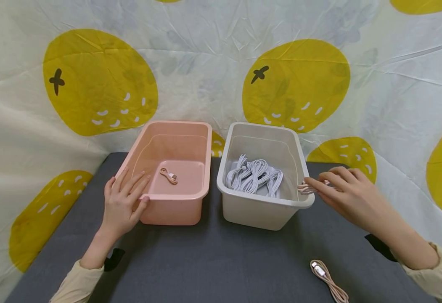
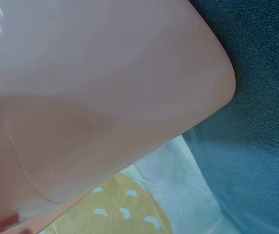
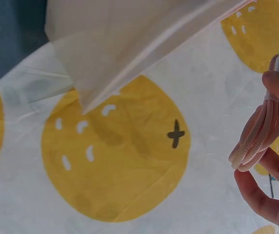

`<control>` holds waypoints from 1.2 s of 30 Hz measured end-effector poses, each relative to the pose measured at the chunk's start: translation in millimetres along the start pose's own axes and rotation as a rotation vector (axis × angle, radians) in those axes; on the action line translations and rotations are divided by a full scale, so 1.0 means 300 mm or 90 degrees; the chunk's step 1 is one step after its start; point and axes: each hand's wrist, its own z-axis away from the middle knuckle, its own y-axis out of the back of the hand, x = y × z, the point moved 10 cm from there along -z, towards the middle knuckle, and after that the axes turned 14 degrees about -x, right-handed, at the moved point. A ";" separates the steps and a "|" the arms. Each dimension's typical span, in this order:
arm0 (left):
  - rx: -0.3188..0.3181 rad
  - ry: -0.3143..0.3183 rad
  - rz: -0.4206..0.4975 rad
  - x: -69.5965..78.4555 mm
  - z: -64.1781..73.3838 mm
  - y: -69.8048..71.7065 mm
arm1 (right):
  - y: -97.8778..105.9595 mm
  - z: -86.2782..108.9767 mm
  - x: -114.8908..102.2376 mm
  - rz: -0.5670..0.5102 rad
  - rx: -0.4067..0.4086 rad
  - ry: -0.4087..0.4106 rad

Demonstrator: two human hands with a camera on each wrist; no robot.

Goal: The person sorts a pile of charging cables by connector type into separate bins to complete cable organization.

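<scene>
My left hand (image 1: 120,204) rests with spread fingers on the near left corner of a pink plastic bin (image 1: 173,210). Inside that bin lies one small coiled pink USB cable (image 1: 169,176). Just outside the right rim of an off-white bin (image 1: 256,213), my right hand (image 1: 351,193) pinches a bundled pink USB cable (image 3: 258,131) between thumb and fingers. Several bundled white cables (image 1: 256,174) lie in the off-white bin. The left wrist view shows mostly the pink bin's wall (image 2: 110,97), with the fingers almost out of sight.
Another coiled pink USB cable (image 1: 328,280) lies on the dark grey tabletop (image 1: 221,265), near the front and below my right forearm. The bins stand side by side with a narrow gap. Behind them hangs a pale cloth (image 1: 202,75) printed with yellow fruit.
</scene>
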 end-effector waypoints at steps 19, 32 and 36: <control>-0.007 0.007 -0.005 0.003 -0.003 -0.002 | -0.017 -0.236 -0.042 -0.003 -0.033 0.097; 0.001 0.006 -0.007 0.004 -0.005 0.003 | -0.079 -0.397 -0.079 0.013 -0.030 0.126; -0.001 0.008 -0.006 0.002 -0.006 0.003 | -0.105 -0.452 -0.092 0.026 -0.056 0.129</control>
